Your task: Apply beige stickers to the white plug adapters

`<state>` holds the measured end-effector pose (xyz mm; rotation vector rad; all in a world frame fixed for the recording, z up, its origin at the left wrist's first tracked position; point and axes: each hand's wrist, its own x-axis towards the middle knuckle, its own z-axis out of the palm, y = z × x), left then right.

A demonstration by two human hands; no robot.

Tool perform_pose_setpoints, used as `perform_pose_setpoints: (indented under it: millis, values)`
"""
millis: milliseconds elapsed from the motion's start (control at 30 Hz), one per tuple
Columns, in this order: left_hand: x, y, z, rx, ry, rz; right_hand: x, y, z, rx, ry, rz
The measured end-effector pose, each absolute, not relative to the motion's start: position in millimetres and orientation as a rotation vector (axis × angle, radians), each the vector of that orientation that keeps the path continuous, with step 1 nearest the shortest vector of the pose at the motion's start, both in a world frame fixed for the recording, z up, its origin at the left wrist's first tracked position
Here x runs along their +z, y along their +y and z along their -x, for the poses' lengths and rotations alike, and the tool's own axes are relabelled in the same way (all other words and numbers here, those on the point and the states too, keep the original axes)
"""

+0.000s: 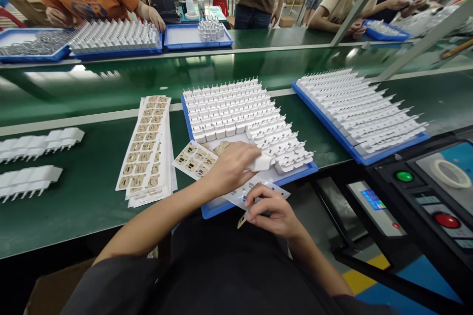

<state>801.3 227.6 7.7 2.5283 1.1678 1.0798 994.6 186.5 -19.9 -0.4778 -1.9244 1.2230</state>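
My left hand (232, 167) grips a white plug adapter (261, 163) over the front part of a blue tray (221, 208). Rows of white plug adapters (225, 108) fill the tray's back and right side, pins upward. Lower down and closer to my body, my right hand (271, 210) pinches a small beige sticker (242, 220) between thumb and fingers. A translucent sheet (242, 194) with small dark marks lies under and between my hands. Left of them rests a white sheet with beige bear-shaped stickers (194, 157), partly on the tray.
A stack of sticker sheets (144, 147) lies left of the tray. Further left are two rows of white adapters (33, 179). Another full blue tray (364, 157) stands right, near a machine with a red button (447, 220). Several people work across the green conveyor (140, 76).
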Motion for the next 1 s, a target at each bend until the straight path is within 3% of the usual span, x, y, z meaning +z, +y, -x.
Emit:
perform_pose_setpoints:
  millis: [133,400,767,1000]
  values:
    - [5,191,-764,1.298,1.301,-1.917,-24,190,-979,1.331,-1.780,0.489]
    - [-41,143,-755,1.378,1.302,-1.430,-18,191,-944,1.519,-1.720,0.421]
    - [-45,133,-759,1.384,1.149,-1.393,-25,203,-940,1.505,-1.544,0.600]
    - [-42,150,-767,1.459,1.349,-1.438,-27,208,-941,1.481,-1.635,0.587]
